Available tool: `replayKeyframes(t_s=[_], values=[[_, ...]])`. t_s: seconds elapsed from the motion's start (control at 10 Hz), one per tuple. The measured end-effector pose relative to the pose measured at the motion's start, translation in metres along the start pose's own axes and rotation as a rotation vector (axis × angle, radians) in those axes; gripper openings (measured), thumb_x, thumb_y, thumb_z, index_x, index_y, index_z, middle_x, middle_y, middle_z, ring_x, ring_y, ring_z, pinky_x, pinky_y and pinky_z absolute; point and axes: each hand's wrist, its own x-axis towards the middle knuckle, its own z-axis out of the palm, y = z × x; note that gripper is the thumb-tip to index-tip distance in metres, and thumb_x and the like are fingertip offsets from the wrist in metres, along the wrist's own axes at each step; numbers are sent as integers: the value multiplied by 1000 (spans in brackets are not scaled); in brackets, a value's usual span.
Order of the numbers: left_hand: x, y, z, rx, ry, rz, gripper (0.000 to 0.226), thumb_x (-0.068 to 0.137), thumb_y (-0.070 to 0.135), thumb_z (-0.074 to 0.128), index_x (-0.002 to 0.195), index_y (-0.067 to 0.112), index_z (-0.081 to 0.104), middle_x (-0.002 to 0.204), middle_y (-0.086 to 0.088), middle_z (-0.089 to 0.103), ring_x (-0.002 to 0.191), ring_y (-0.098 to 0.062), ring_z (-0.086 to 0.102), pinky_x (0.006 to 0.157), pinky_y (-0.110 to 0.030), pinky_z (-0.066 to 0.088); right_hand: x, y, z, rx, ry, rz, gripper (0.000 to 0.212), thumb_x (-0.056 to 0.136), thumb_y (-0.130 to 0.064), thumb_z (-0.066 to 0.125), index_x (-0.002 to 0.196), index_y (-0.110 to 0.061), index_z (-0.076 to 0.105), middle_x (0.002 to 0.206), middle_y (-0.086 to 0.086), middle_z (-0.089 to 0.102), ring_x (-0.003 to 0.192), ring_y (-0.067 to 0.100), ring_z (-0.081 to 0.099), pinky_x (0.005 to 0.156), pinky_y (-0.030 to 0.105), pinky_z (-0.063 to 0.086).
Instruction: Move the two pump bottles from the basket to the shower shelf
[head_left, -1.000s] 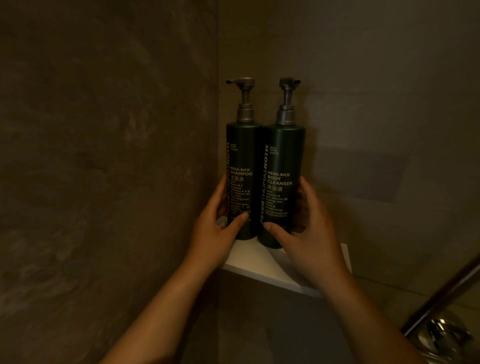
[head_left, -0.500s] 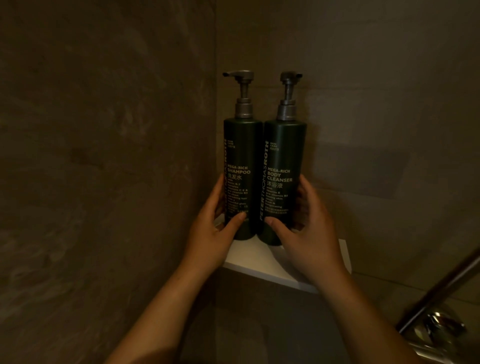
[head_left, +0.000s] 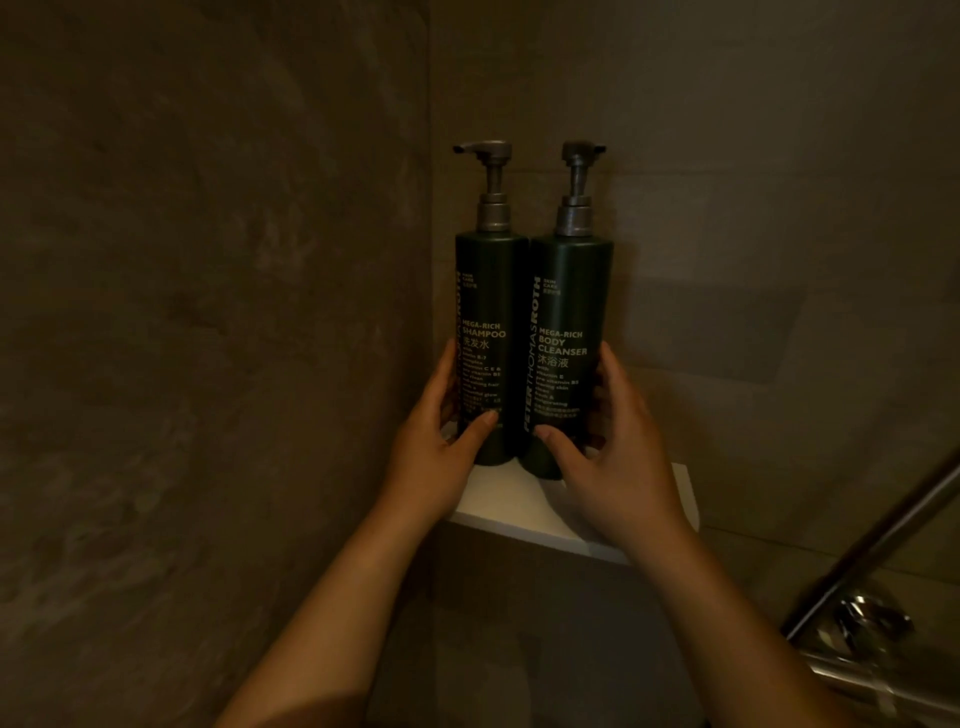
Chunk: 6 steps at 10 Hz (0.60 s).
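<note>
Two dark green pump bottles stand upright and touching on the white corner shower shelf. The left one is the shampoo bottle, its pump spout pointing left. The right one is the body cleanser bottle, its spout pointing right. My left hand wraps the lower part of the shampoo bottle, thumb on its front. My right hand wraps the lower part of the body cleanser bottle the same way. The basket is out of view.
Dark stone-look walls meet in the corner behind the shelf. A slanted metal rail and a chrome shower fitting sit at the lower right, below the shelf.
The shampoo bottle's spout has turned further to the left. Both hands stay around the bottles' lower parts, and the view has shifted slightly.
</note>
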Motion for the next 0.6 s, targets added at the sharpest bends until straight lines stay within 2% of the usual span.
replayKeyframes(t_s=[0.2, 0.3, 0.4, 0.5, 0.6], values=[[-4, 2, 0, 10, 35, -10, 76, 86, 11, 62, 142, 37, 18, 140, 9, 40, 111, 19, 41, 78, 0, 39, 0, -3, -2, -4, 9, 16, 89, 74, -32, 72, 145, -37, 19, 138, -7, 44, 123, 3, 44, 98, 40, 46], [-8, 5, 1, 13, 62, 3, 77, 85, 16, 63, 141, 40, 17, 141, 10, 40, 113, 19, 40, 89, -10, 43, 0, -3, -3, -21, 32, 25, 91, 72, -39, 72, 146, -34, 20, 140, -5, 43, 124, 6, 44, 100, 39, 44], [-13, 12, 2, 8, 41, 9, 73, 86, 18, 62, 143, 34, 20, 146, 5, 37, 130, -4, 36, 106, -40, 36, -1, -3, -5, -38, 44, 46, 92, 72, -43, 71, 147, -31, 19, 142, -3, 43, 124, 6, 43, 101, 35, 42], [-18, 15, 5, 42, 73, 20, 66, 89, 24, 57, 144, 33, 22, 147, 4, 35, 130, -6, 34, 107, -39, 34, -7, -1, -9, -36, 72, 79, 89, 74, -44, 69, 146, -30, 19, 143, -3, 42, 124, 5, 42, 102, 36, 41], [-22, 23, 5, 98, 126, 9, 60, 92, 29, 52, 143, 33, 22, 146, 7, 32, 124, 3, 31, 98, -17, 32, -12, -5, -11, -62, 70, 98, 83, 77, -46, 66, 145, -29, 22, 146, -1, 39, 127, 7, 40, 103, 34, 40]])
